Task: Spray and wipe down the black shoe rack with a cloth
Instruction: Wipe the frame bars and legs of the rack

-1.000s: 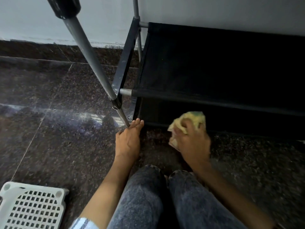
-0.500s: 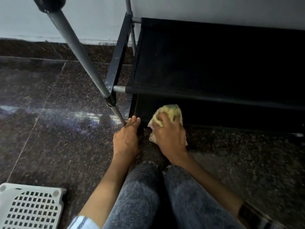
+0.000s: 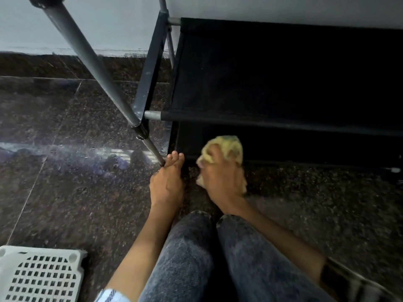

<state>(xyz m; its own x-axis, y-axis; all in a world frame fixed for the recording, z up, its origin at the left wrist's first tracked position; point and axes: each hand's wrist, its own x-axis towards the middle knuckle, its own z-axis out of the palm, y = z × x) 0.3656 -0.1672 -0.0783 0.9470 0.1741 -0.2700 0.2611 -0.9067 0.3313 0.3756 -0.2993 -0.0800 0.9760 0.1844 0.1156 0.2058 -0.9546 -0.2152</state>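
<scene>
Your right hand (image 3: 222,182) grips cloth (image 3: 229,147) at rack (image 3: 283,116) bottom; left hand (image 3: 166,184) flat, released. Hard push could shift rack.

A home, most likely a hallway or room corner: a black fabric shoe rack (image 3: 272,83) on grey metal poles stands against a plain white wall (image 3: 109,25), on polished dark speckled stone floor tiles (image 3: 65,182). A white perforated plastic basket (image 3: 37,277) sits at the floor's near-left corner.
</scene>
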